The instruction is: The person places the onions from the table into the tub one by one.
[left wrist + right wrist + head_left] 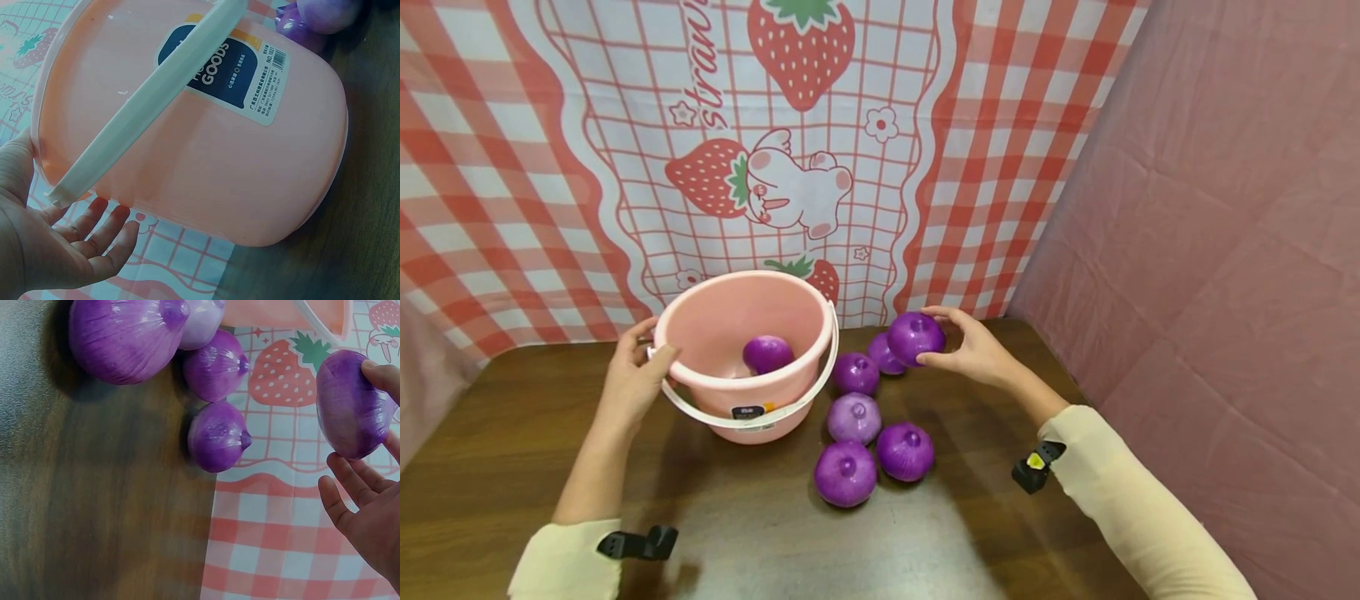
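Note:
A pink bucket with a white handle stands at the left, one purple onion lying inside it. My left hand grips its rim on the left side, thumb over the edge and fingers along the outer wall. To the right, my right hand holds another purple onion between thumb and fingers; in the right wrist view that onion hangs off the wood surface. Below and left of it, several onions sit close together beside the bucket, one of them paler.
A brown wooden table carries everything. Behind it hangs a red-and-white checked cloth with strawberry prints, close to the bucket's back. A pink cloth closes off the right side. Each sleeve has a black wrist mount.

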The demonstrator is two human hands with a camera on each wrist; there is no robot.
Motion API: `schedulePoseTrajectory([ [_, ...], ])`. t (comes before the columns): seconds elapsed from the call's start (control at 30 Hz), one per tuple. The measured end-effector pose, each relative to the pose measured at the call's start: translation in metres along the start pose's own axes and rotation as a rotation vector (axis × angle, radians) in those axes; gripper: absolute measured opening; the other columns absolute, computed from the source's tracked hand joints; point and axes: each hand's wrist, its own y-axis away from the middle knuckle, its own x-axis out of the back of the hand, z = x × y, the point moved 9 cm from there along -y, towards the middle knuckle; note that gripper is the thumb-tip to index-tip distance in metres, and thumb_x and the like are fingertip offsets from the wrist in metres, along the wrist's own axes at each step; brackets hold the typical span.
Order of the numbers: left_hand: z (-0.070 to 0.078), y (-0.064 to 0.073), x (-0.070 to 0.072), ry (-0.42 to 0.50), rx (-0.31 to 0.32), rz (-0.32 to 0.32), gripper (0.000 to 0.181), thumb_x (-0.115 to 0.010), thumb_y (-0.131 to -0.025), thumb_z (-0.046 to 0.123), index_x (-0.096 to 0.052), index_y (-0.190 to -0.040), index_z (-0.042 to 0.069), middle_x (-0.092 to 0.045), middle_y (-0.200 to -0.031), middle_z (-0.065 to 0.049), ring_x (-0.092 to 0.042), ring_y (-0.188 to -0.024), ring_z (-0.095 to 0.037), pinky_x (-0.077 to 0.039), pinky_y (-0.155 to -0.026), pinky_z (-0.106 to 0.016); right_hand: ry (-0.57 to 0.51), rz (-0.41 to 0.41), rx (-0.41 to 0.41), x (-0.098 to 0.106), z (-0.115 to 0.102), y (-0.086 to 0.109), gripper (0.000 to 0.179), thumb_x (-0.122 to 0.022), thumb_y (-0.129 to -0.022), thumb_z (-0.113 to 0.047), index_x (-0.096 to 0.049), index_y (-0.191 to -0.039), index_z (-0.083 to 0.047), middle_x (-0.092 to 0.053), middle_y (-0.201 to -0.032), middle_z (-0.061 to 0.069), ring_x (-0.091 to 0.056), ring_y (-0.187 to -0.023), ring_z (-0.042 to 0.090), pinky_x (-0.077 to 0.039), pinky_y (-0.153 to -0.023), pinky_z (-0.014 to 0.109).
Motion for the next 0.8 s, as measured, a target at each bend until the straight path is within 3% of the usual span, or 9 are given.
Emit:
schedulePoseTrajectory([
  [0.17, 0.000, 0.000, 0.001, -0.006, 0.000, -0.004, 0.061, -0.053, -0.091, 0.012, -0.025, -0.145, 0.003, -0.048, -0.087, 0.018, -0.050, -0.066, 0.004, -0.047, -0.054, -0.011, -0.008, -0.009, 0.005, 0.000, -0.005, -0.002, 0.070, -0.079, -0.074, -0.027, -0.046, -0.134, -0.014, -0.052, -0.129, 0.013, -0.052, -0.118, 0.030, -0.053, -0.087, 0.043],
  [0.37, 0.000, 0.001, 0.001, -0.011, -0.004, 0.001, 0.060, -0.052, -0.091, 0.012, -0.026, -0.144, 0.003, -0.048, -0.087, 0.018, -0.050, -0.067, 0.005, -0.048, -0.055, -0.011, 0.002, -0.009, 0.024, -0.001, -0.010, -0.003, 0.069, -0.079, -0.074, -0.028, -0.047, -0.133, -0.016, -0.054, -0.126, 0.012, -0.054, -0.115, 0.029, -0.054, -0.084, 0.038],
  [0.6, 0.001, 0.001, -0.002, 0.053, -0.018, -0.007, 0.058, -0.052, -0.091, 0.008, -0.026, -0.142, 0.000, -0.051, -0.080, 0.019, -0.051, -0.064, 0.004, -0.048, -0.053, -0.012, 0.011, -0.009, 0.033, -0.002, -0.013, -0.006, 0.066, -0.079, -0.074, -0.031, -0.048, -0.132, -0.020, -0.055, -0.122, 0.008, -0.052, -0.112, 0.027, -0.053, -0.082, 0.040],
  [0.8, 0.002, 0.001, -0.001, 0.030, -0.019, -0.006, 0.059, -0.052, -0.091, 0.010, -0.026, -0.143, 0.000, -0.050, -0.086, 0.017, -0.050, -0.065, 0.004, -0.047, -0.053, -0.011, 0.050, -0.011, 0.027, -0.002, -0.016, -0.008, 0.067, -0.078, -0.074, -0.034, -0.048, -0.133, -0.022, -0.055, -0.122, 0.008, -0.051, -0.112, 0.027, -0.052, -0.078, 0.034],
])
